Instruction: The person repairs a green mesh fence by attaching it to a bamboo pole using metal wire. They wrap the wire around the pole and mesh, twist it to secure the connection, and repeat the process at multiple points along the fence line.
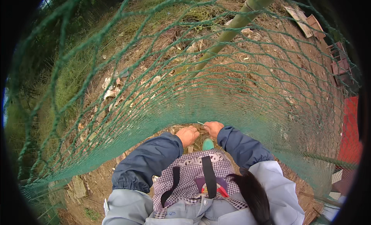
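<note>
Sweeping from left to right, a green net [181,114] hangs in front of grass [67,83] at far left. The left hand [188,136], fingers curled, sits just on the net's near side; whether it grips anything, I cannot tell. The right hand [213,129] pinches a thin pale stick [201,123] in closed fingertips. Farther off slants a bamboo pole [227,37]; rightmost is a red panel [349,128].

the place is outdoors: green netting [174,117], a bamboo pole [228,33], littered soil [96,179], and grass [69,78] along the soil's left edge.
</note>
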### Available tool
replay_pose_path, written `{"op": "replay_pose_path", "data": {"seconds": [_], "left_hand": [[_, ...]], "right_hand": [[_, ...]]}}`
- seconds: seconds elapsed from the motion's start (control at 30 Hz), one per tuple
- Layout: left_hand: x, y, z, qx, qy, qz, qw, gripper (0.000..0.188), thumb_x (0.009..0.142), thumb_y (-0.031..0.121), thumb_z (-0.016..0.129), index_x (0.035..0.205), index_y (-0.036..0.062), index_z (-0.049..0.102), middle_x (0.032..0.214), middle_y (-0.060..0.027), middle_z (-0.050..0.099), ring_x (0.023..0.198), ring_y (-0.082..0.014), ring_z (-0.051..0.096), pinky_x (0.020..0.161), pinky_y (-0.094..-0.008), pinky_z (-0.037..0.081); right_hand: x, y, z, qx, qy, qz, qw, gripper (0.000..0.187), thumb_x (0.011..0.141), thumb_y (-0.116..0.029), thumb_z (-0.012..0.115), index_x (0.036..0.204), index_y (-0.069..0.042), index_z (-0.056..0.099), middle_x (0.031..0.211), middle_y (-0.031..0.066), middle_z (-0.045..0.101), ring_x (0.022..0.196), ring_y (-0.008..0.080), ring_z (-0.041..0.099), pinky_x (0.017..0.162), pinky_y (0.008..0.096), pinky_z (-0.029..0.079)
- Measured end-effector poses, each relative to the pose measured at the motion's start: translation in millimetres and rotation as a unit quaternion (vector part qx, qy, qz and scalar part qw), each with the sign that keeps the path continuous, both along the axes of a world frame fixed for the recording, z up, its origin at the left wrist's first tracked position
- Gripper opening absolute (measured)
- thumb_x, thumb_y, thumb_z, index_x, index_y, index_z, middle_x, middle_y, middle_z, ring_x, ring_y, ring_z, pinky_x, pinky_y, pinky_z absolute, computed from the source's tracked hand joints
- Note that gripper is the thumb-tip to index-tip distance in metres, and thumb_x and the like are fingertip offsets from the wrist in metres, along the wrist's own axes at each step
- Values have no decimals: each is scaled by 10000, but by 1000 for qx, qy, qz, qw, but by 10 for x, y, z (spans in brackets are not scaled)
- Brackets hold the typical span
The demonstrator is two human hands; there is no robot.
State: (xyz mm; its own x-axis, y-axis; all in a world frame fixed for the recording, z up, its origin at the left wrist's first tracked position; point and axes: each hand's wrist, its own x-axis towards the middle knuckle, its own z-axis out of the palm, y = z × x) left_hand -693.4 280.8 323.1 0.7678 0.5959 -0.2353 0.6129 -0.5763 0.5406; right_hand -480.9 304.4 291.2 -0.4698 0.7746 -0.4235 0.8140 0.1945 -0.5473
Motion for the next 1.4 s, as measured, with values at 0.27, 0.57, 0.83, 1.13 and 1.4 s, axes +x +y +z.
{"op": "replay_pose_path", "data": {"seconds": [0.27, 0.57, 0.83, 1.13, 1.4], "left_hand": [[-59, 913, -2276, 316, 16, -83, 945, 632, 819, 96, 508, 1409, 103, 280, 1459, -86, 272, 1281, -254, 373, 1039, -369, 356], [-268, 1243, -3233, 282, 139, -193, 930, 725, 819, -44, 414, 1459, 98, 103, 1509, -93, 154, 1343, -230, 287, 1100, -289, 286], [-350, 1649, -3331, 306, 262, -152, 903, 621, 875, 78, 390, 1449, 95, 155, 1484, -75, 235, 1327, -188, 324, 1108, -295, 265], [-397, 1846, -3121, 357, 195, -76, 910, 562, 866, 107, 424, 1411, 97, 286, 1512, -40, 191, 1365, -171, 248, 1106, -291, 251], [-480, 1762, -2881, 514, 191, -38, 835, 558, 868, 205, 439, 1401, 96, 315, 1505, -62, 208, 1396, -216, 179, 1154, -404, 109]], "right_hand": [[218, 863, -2710, 72, -52, -35, 995, 287, 928, -265, 467, 1088, -57, 582, 978, 180, 628, 913, 372, 593, 780, 449, 473], [108, 1323, -3503, 49, -134, -68, 987, 289, 925, -292, 470, 1019, -43, 585, 973, 204, 615, 915, 395, 575, 785, 478, 447], [-38, 1054, -3098, 38, -120, -47, 991, 286, 918, -297, 465, 910, -32, 572, 901, 217, 621, 869, 418, 574, 739, 493, 446], [-276, 947, -1543, -159, 107, -10, 981, 238, 937, -216, 490, 1042, -44, 615, 684, 59, 573, 651, 161, 531, 630, 331, 440], [-762, 1995, -1622, 140, 51, -170, 974, 355, 908, -361, 547, 840, -32, 662, 577, 24, 543, 547, 119, 499, 541, 300, 417]]}}
